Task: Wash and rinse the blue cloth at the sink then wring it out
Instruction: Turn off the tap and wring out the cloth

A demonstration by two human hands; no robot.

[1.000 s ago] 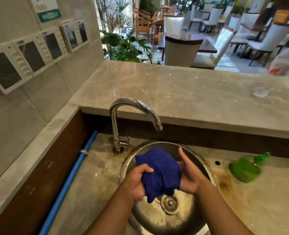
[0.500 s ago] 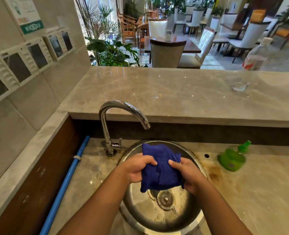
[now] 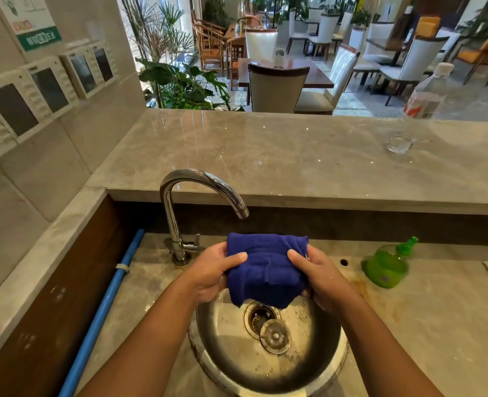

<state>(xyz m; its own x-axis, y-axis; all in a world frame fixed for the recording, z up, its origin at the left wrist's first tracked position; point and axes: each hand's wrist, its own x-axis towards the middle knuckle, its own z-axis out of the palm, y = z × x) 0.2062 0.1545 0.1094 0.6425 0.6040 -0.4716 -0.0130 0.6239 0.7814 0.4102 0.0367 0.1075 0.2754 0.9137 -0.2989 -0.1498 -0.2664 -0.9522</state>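
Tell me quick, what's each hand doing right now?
Left hand: grips the left side of the blue cloth.
Right hand: grips its right side, over the sink.

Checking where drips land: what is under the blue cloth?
The steel sink bowl, its drain and a round strainer lid lying off-centre on it. The blue cloth hides the bowl's far wall.
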